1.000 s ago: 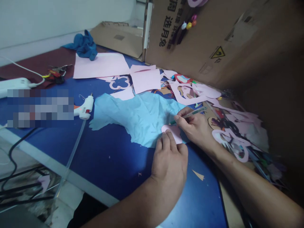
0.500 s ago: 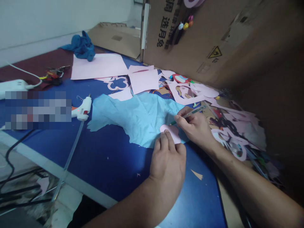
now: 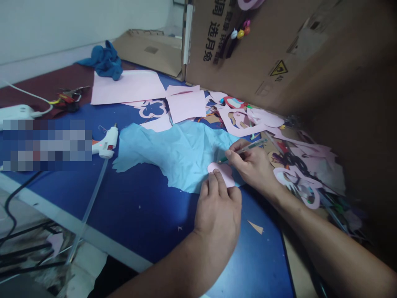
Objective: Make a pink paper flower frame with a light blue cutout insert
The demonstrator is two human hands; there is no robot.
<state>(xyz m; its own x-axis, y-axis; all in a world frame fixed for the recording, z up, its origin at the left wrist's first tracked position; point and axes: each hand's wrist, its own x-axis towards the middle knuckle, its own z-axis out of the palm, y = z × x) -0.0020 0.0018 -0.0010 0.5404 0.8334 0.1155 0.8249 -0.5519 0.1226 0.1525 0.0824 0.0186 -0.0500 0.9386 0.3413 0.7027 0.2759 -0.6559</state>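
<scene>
the left hand (image 3: 218, 211) presses spread-out fingers on a small pink cutout (image 3: 227, 174), lying over crumpled light-blue cloth (image 3: 173, 153) at that hand's twelve o'clock. the right hand (image 3: 256, 165), just beside it, is clamped round a pen (image 3: 257, 143), tip by the cutout's twelve o'clock edge. toward ten o'clock, i see a glue gun (image 3: 109, 142) on the blue table (image 3: 133, 215).

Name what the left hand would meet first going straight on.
Likely the tip of the pen, by the far edge of the pink cutout under the left hand; depth leaves contact uncertain.
</scene>
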